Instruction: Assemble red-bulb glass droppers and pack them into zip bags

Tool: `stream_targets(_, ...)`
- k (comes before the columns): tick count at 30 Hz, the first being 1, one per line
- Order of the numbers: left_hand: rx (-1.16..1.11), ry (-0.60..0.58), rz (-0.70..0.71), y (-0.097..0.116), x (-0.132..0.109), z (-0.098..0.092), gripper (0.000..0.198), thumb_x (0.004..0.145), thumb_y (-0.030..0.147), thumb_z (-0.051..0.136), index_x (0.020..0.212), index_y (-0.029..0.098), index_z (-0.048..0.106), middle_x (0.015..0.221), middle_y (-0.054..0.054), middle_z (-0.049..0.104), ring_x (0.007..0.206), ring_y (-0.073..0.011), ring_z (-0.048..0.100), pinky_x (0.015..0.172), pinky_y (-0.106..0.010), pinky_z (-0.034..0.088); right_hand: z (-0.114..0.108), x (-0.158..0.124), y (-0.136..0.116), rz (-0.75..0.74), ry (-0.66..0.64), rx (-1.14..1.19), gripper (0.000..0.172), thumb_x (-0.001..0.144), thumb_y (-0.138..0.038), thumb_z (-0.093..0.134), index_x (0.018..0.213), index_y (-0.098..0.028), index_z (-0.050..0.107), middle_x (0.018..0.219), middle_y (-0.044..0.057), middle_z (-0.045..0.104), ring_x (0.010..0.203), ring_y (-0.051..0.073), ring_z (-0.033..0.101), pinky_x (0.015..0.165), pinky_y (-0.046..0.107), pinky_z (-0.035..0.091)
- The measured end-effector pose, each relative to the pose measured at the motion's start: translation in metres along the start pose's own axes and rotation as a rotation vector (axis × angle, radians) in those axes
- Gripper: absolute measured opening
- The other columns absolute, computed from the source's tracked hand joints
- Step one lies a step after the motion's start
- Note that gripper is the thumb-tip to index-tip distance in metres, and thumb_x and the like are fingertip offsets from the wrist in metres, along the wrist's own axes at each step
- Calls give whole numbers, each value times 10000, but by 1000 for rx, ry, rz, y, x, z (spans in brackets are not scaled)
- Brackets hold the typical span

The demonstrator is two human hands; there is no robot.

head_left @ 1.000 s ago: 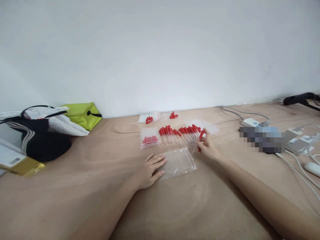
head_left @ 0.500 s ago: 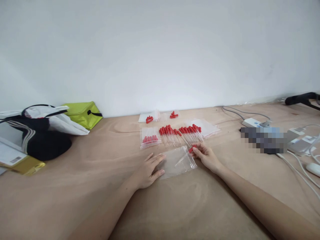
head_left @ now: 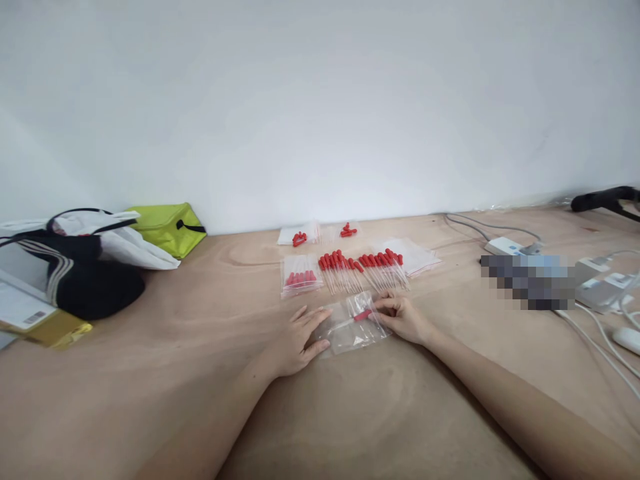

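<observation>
A clear zip bag lies flat on the table between my hands. Inside it is a dropper with a red rubber bulb, its pale tube pointing left. My left hand rests open on the bag's left end, thumb and fingers spread. At the bag's right-hand mouth, my right hand pinches the bulb's end with thumb and forefinger. Just beyond lie two rows of red-bulbed droppers, a left row and a right row. Left of them sits a filled zip bag with several red bulbs showing.
Farther back are loose red bulbs, more red bulbs and flat clear bags. A black cap and a lime-green bag stand at left. On the right are a power strip and white cables.
My right hand has moved left, and the dropper has slid farther into the bag, its red bulb now inside the mouth. My left hand has stayed on the bag.
</observation>
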State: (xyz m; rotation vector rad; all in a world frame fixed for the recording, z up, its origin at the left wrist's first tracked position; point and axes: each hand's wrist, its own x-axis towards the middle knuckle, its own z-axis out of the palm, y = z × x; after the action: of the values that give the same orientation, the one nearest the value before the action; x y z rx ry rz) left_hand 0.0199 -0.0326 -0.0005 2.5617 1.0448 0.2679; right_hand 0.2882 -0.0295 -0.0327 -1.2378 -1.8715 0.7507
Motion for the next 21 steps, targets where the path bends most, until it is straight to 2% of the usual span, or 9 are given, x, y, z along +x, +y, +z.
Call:
stream_targets(3,-9,8,6,0,0,0,487,858,370,395,1303,227,259,1336,-44,391,1245,-195,325,1072,-434,171,-4,5,1,-23,-23,-71,187,753,-319,526,727,-199,666,766,39,563,706,136,521,624,256,417)
stream_targets(7,-37,15,14,1,0,0,404,855,357,405,1228,222,329,1311,-58,424,1237,-191,339,1069,-442,161,-13,29,2,71,118,-251,133,738,-243,502,696,-170,604,694,26,590,608,130,520,588,257,416)
stream_targets(10,-65,10,18,1,-1,-1,271,856,351,405,1093,220,407,1310,-63,424,1238,-186,338,1064,-451,162,-11,56,-3,110,160,-434,98,716,-175,496,776,-169,574,777,43,623,714,160,566,655,269,425)
stream_targets(14,-95,21,24,-1,-1,1,169,853,337,410,971,217,418,1310,-65,423,1246,-177,325,1059,-447,171,5,85,-14,339,101,-666,227,750,-123,438,960,-133,526,914,133,621,847,224,590,698,308,431)
stream_targets(17,-105,31,29,-3,-1,3,140,848,327,421,929,213,412,1311,-68,423,1246,-172,325,1058,-437,176,17,97,-19,427,95,-705,261,761,-93,414,1008,-94,496,919,192,610,857,256,598,683,332,438)
stream_targets(21,-105,35,26,-3,-2,3,123,850,324,418,899,211,423,1308,-59,428,1245,-168,326,1060,-429,175,16,101,-21,413,106,-673,299,764,-107,425,1056,-54,460,954,251,582,913,289,575,694,353,436)
